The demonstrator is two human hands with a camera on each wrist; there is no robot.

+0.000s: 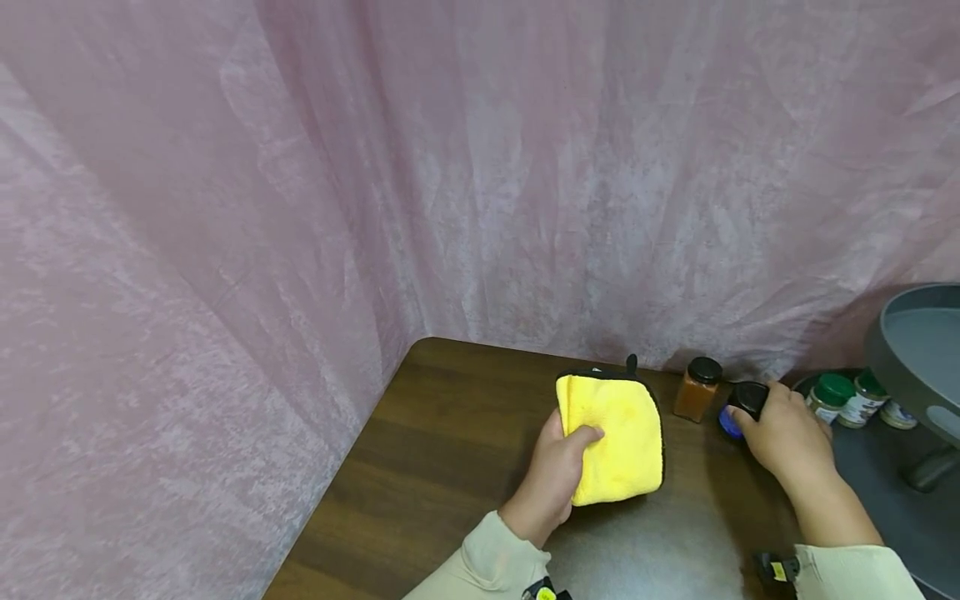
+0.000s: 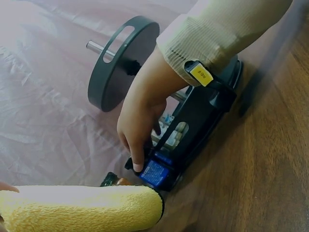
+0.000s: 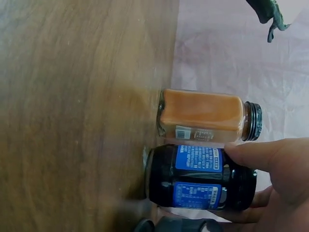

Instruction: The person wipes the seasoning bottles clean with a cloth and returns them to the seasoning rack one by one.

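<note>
My left hand (image 1: 551, 471) grips a folded yellow cloth (image 1: 618, 437) with dark edging, its thumb lying across the front, above the table. In the left wrist view the yellow cloth (image 2: 82, 208) fills the lower left. My right hand (image 1: 791, 437) holds a dark jar with blue labels (image 3: 198, 178) near its black lid, thumb on one side and fingers on the other. That jar stands on the table. Close beside it is a spice jar of orange-brown powder (image 3: 203, 116) with a black lid, also seen in the head view (image 1: 696, 392), untouched by either hand.
At the right stands a dark two-tier round rack (image 1: 892, 492). Its lower tier bears several jars, one with a green lid (image 1: 832, 392); the upper tray (image 1: 926, 333) overhangs them. A pinkish curtain (image 1: 525, 183) hangs behind and left of the brown wooden table (image 1: 450, 417).
</note>
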